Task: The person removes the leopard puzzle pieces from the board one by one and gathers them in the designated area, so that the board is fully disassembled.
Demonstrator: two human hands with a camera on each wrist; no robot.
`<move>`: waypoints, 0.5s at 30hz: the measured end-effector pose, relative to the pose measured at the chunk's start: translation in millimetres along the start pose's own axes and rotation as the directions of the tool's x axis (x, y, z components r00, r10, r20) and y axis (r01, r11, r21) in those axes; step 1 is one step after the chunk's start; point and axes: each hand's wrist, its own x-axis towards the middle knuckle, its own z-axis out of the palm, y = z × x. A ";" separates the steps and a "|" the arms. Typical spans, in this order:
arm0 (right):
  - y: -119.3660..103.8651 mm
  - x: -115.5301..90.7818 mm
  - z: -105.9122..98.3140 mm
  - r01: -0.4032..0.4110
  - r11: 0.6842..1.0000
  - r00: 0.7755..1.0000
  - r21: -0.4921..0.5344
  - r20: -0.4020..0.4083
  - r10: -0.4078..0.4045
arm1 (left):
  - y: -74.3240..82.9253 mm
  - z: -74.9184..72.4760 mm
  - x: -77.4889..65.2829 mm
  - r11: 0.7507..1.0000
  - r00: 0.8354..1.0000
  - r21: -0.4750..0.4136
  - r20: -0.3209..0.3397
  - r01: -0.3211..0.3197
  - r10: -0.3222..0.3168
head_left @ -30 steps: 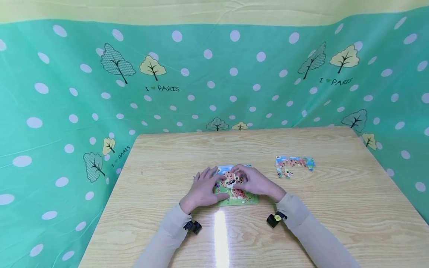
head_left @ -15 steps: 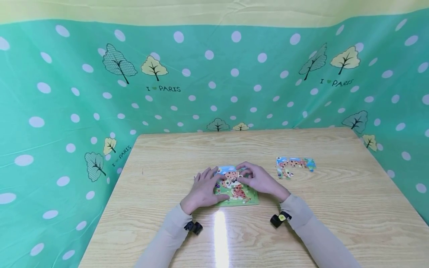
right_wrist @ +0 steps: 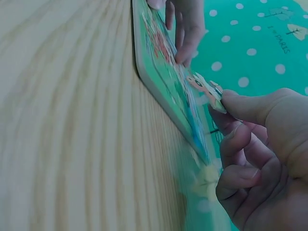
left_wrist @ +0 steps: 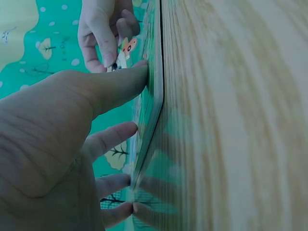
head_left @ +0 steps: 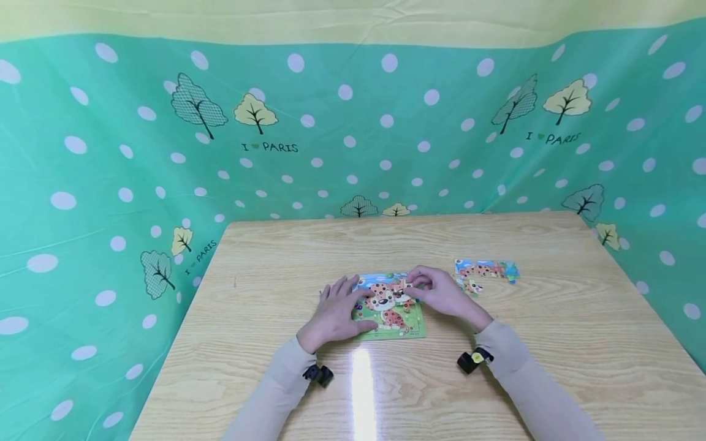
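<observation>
A puzzle board [head_left: 416,329] with a spotted leopard cub picture lies flat on the table in the head view. My left hand [head_left: 333,312] rests at its left side, thumb and fingers spread over the edge, steadying nothing else; in the left wrist view the thumb [left_wrist: 120,86] touches the board's face. Between thumb and forefinger, my right hand [head_left: 444,294] pinches a small puzzle piece [right_wrist: 207,90] with orange and white print. That piece is lifted and tilted above the board's right part. The right hand's other fingers are curled beneath, as the right wrist view shows.
Several loose puzzle pieces [head_left: 481,268] lie grouped on the wooden table [head_left: 551,331], right of the board. One more loose piece [head_left: 471,286] sits just below them, close to the right hand. A green dotted curtain [head_left: 353,122] hangs behind the table.
My right hand has moved right across the board, drawing the pinched piece away from the cub's face, which now shows more fully. The left hand stays in place.
</observation>
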 end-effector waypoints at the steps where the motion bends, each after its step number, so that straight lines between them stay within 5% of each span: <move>1: 1.8 -0.8 -1.7 -0.003 1.000 1.000 0.002 -0.006 0.003 | 0.3 -0.3 -0.2 1.000 1.000 0.000 0.001 -0.001 0.001; 15: 26.6 -17.2 -33.2 -0.088 0.996 0.993 0.021 -0.075 0.089 | 6.5 0.8 -2.0 1.000 1.000 -0.012 0.011 0.009 -0.008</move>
